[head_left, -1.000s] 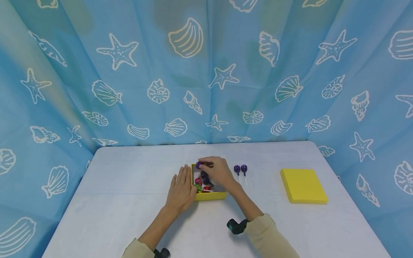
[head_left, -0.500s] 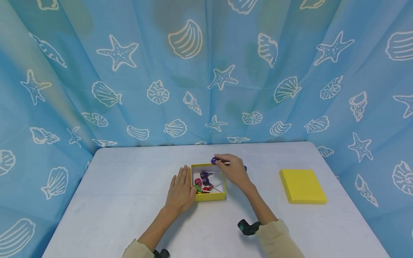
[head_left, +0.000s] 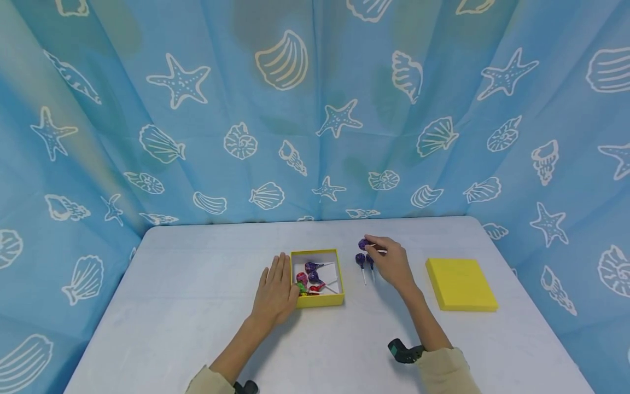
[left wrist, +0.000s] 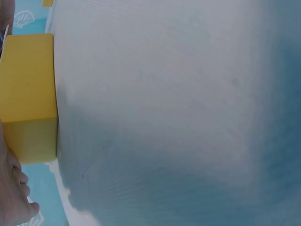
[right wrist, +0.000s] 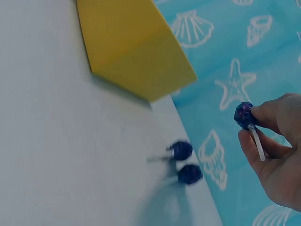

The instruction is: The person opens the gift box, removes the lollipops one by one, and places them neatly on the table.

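Observation:
My right hand (head_left: 391,264) pinches a purple-wrapped lollipop (right wrist: 244,116) by its head, with the white stick showing below the fingers. It is held over the table, close to two purple lollipops (head_left: 360,259) lying side by side with sticks toward me. My left hand (head_left: 276,293) lies with straight fingers along the left wall of an open yellow box (head_left: 320,300). In the box are several lollipops: two purple (head_left: 314,277), a pink one (head_left: 302,278), a red one (head_left: 315,288) and a green one partly hidden by my left thumb.
A yellow square lid (head_left: 462,284) lies on the white table (head_left: 197,273) at the right. A blue curtain (head_left: 221,109) with shell and starfish prints hangs behind the table's far edge. Dark devices (head_left: 406,352) are worn at both wrists.
My right hand has lifted a purple lollipop out of the yellow box and carried it right, to beside the two on the table. The left hand has stayed against the box.

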Demonstrator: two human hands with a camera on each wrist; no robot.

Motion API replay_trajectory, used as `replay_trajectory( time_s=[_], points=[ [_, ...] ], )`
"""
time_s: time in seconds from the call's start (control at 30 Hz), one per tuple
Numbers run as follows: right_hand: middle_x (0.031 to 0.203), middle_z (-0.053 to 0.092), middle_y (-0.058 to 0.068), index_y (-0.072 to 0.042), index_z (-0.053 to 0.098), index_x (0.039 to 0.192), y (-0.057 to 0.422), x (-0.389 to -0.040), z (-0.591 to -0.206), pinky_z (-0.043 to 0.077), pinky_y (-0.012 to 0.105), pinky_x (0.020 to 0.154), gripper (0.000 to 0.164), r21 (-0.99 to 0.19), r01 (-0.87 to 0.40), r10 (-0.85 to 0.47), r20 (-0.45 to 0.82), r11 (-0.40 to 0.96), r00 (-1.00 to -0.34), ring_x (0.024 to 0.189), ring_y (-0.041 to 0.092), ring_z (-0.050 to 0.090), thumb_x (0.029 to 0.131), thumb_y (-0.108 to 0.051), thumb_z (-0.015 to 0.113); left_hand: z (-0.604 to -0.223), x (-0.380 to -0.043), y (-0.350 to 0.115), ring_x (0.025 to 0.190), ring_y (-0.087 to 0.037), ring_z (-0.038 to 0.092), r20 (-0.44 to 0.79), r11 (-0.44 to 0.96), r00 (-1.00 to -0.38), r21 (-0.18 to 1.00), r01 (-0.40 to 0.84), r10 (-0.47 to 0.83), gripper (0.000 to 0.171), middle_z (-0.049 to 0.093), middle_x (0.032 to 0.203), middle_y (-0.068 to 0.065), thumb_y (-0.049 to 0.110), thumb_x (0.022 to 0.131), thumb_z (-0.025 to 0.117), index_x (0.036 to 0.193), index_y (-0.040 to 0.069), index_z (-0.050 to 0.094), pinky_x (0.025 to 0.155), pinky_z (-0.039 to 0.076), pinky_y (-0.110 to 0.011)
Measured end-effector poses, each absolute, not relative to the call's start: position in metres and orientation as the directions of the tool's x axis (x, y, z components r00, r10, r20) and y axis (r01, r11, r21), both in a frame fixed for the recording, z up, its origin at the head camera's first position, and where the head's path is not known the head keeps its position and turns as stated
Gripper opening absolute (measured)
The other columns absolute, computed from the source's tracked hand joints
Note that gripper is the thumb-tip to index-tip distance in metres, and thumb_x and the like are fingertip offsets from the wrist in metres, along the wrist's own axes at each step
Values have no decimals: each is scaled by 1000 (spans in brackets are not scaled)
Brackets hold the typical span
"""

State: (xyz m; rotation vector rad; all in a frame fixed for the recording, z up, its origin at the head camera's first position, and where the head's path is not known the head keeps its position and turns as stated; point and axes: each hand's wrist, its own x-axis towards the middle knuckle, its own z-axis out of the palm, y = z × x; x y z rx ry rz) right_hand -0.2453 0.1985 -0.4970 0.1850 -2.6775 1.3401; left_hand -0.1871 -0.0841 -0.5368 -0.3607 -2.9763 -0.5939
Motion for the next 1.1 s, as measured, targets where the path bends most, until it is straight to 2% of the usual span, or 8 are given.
replay_trajectory(
  time_s=[0.23, 0.43, 0.7, 1.1],
  points=[
    [128, 63, 20, -1, 63, 133, 227, -246, -512, 50, 46, 95, 34, -793, -146, 18, 195, 592, -981, 110, 33, 61, 100, -11, 59, -537, -187, -84, 150, -34, 14, 117, 904, -972, 359, 233, 204, 66, 19, 163, -19, 26, 100, 39, 156, -5, 22, 118, 14, -52],
    [129, 61, 22, 1, 60, 135, 242, -248, -530, 49, 46, 97, 36, -788, -68, 87, 152, 611, -984, 110, 34, 59, 102, -12, 56, -537, -187, -85, 150, -35, 15, 126, 900, -969, 361, 244, 212, 66, 19, 163, -20, 25, 100, 37, 156, -6, 22, 118, 14, -53],
    [126, 63, 25, 5, 60, 132, 249, -250, -545, 49, 47, 94, 35, -802, -22, 115, 112, 597, -987, 108, 36, 60, 101, -10, 56, -538, -188, -85, 150, -34, 14, 119, 898, -970, 367, 243, 214, 66, 18, 163, -19, 25, 100, 38, 156, -6, 21, 118, 14, -52],
    [121, 65, 22, 2, 62, 131, 245, -254, -557, 50, 46, 88, 34, -771, 12, 139, 99, 637, -985, 103, 33, 61, 101, -14, 57, -537, -188, -85, 150, -35, 14, 116, 896, -970, 373, 243, 215, 66, 18, 163, -19, 24, 100, 38, 156, -6, 21, 118, 14, -52]
  ],
)
